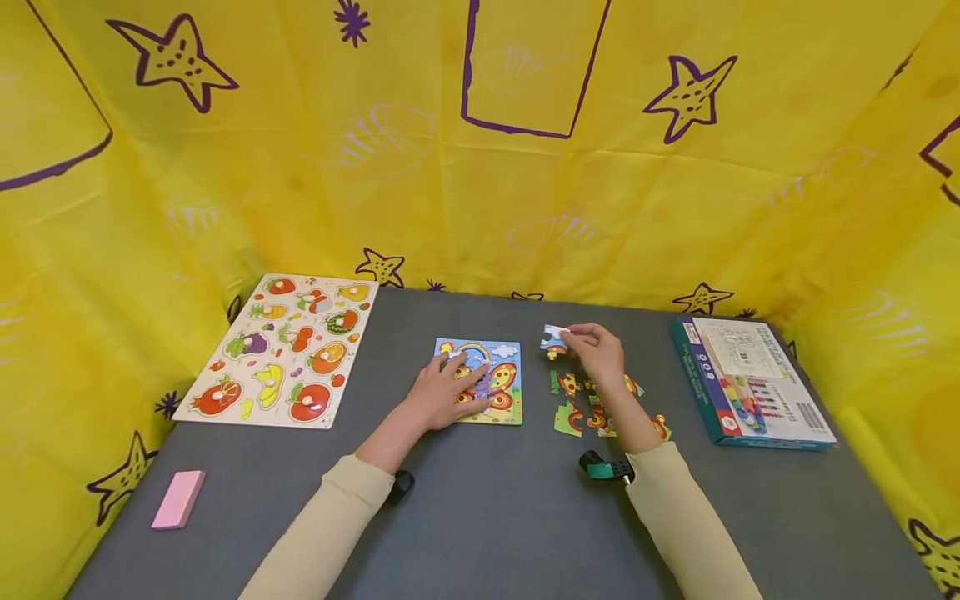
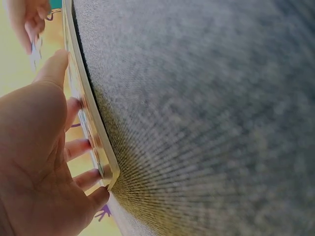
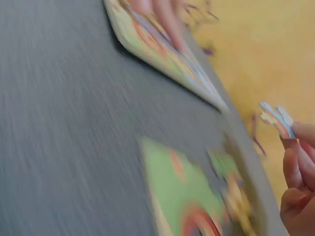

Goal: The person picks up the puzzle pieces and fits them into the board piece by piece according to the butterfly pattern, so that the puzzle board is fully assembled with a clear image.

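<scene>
A small square butterfly puzzle board with a rainbow and sun lies at the middle of the table. My left hand rests on its left part with fingers spread, covering some of the picture. In the left wrist view the fingertips touch the board's face close to its edge. Right of the board, my right hand pinches a jigsaw piece between thumb and fingers, raised above the table. Blue sky and part of a rainbow show on it. Several loose jigsaw pieces lie beneath the right hand and forearm, which hide some.
A larger wooden fruit puzzle board lies at the back left. Near the left edge sits a pink block. A flat boxed set lies at the right. Yellow patterned cloth hangs behind and along both sides.
</scene>
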Available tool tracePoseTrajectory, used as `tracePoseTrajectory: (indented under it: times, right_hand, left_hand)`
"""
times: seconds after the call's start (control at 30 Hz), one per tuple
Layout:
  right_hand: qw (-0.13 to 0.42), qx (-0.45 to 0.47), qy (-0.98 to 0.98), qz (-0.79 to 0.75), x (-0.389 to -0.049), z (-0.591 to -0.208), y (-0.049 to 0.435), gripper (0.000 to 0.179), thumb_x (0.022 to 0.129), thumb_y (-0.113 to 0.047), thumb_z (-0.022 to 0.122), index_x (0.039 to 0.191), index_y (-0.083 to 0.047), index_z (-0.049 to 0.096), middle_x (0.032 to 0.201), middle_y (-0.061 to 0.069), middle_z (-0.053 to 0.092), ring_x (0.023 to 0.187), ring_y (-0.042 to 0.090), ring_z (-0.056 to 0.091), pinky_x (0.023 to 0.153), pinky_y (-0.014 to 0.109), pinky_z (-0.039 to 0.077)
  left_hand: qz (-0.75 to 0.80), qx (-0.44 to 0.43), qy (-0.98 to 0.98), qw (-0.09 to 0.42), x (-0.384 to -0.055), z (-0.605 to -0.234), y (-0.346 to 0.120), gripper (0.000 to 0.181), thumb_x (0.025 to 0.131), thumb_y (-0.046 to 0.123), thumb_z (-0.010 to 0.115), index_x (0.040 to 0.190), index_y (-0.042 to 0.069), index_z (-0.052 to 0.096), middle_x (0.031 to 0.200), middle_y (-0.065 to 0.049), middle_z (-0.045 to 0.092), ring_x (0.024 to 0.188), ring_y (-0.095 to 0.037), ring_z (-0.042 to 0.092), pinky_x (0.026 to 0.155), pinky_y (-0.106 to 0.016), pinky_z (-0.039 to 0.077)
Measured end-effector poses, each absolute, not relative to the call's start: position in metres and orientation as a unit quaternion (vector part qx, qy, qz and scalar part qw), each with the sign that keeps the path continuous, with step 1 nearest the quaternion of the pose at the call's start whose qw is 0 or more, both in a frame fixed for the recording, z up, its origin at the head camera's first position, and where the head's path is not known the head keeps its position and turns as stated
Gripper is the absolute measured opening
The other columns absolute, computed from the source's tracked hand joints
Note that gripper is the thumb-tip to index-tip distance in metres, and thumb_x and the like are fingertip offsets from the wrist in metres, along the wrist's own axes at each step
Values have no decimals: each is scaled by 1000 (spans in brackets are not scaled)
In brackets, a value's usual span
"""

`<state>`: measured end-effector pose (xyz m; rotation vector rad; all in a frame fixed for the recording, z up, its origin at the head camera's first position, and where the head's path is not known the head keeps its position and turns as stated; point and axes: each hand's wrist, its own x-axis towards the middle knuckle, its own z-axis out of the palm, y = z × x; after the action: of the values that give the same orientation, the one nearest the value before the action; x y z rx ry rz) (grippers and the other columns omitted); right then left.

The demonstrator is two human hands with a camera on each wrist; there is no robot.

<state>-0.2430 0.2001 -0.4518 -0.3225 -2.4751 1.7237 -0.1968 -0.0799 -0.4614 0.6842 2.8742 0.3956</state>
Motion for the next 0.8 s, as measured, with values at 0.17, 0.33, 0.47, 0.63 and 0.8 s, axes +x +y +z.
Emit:
tracePoseTrajectory:
  times: [0.17,0.33,0.47,0.63,0.8]
  right_hand:
    - [-1,-83,-812,578,-248,-459,160,34,84,-32,77,107,-7,70,94,6,74,86,26,65,72,31,46]
    - [-4,-66,-844,532,-251,-468,138,34,83,-35,78,103,-9,72,94,6,74,91,23,66,80,35,47]
    - [21,-42,-873,485,-251,-473,132,30,84,-33,78,100,-8,73,91,6,74,89,23,66,79,36,48]
    - [42,-18,-897,439,-250,-474,129,26,85,-31,77,96,-8,74,85,5,71,82,22,63,73,34,45]
    - [36,-14,-908,418,-248,-474,128,26,85,-33,77,96,-10,73,82,3,68,77,20,60,68,33,44]
  left_hand:
    - [134,225,962,83,-199,-462,-78,67,93,61,51,152,30,38,156,-13,28,140,-44,21,107,-60,27]
    - [139,218,963,82,-200,-464,-77,67,93,62,51,151,30,39,156,-12,29,140,-44,22,107,-60,28]
    - [135,216,963,85,-199,-462,-76,68,93,62,51,152,30,37,156,-12,28,140,-44,21,107,-59,27]
    - [121,208,966,94,-197,-460,-75,71,92,63,51,153,31,34,157,-12,26,141,-44,20,108,-59,26]
    - [109,202,968,99,-196,-459,-73,71,92,65,50,153,34,32,156,-13,25,140,-46,19,108,-59,26]
